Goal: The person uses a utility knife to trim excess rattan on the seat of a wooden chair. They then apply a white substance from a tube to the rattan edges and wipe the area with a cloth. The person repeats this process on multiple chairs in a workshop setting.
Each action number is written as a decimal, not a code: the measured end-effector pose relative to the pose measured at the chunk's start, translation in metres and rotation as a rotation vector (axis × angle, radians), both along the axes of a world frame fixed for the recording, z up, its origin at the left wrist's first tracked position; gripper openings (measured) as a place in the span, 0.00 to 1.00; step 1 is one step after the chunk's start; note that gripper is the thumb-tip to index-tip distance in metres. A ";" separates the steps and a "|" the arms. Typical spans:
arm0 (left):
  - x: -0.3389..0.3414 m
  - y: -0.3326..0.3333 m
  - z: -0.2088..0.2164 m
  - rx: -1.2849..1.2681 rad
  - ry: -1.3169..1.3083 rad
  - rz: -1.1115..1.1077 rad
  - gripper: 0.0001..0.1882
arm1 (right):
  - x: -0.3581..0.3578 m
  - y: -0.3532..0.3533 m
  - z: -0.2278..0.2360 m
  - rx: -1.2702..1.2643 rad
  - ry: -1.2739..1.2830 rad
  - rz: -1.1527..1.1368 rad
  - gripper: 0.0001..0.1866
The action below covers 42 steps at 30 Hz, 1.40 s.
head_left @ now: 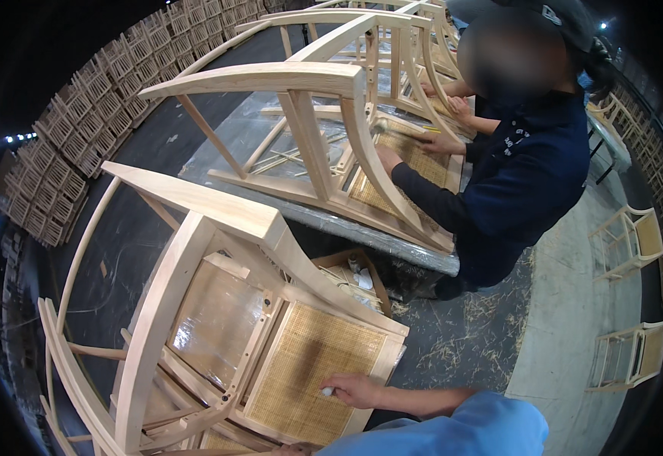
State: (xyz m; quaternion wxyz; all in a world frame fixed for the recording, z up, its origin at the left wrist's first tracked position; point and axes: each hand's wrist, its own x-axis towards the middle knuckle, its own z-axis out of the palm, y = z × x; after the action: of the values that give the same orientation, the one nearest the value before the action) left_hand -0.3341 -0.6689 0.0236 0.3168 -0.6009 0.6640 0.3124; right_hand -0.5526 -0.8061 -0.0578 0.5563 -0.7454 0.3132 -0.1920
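Note:
My right hand [356, 390] is closed around a small object whose white rounded tip [328, 391] sticks out. It rests over the woven cane panel [290, 372] of a pale wooden chair frame [229, 201] lying in front of me. A shadow crosses the weave beside the hand. Only a sliver of my left hand [295, 449] shows at the lower edge, next to a wooden rail of the chair; its fingers are mostly hidden. Under the frame, a clear plastic-wrapped surface [221, 323] glints between the rails.
Across from me, a person in dark clothes [521, 175] works with both hands at another chair's cane panel [400, 159]. Cane strips lie on their plastic-covered table [263, 129]. A cardboard box [373, 277] holds scraps. Shavings [472, 342] litter the floor; stacked chair frames [103, 114] stand behind.

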 end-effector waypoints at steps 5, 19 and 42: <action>-0.003 -0.006 0.002 -0.003 -0.011 -0.008 0.23 | -0.011 0.008 0.001 0.021 -0.034 -0.015 0.21; -0.004 0.009 0.008 0.020 0.002 -0.014 0.26 | -0.035 0.018 0.020 -0.001 0.001 -0.099 0.20; -0.002 0.044 -0.002 -0.626 0.677 0.326 0.16 | -0.098 0.178 0.051 -0.113 0.006 -0.526 0.11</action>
State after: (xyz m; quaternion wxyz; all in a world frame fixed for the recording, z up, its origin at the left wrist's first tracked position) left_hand -0.3359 -0.6254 0.0214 -0.1656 -0.6281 0.6891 0.3213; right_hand -0.6502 -0.6281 -0.0067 0.4440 -0.6687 0.4864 -0.3450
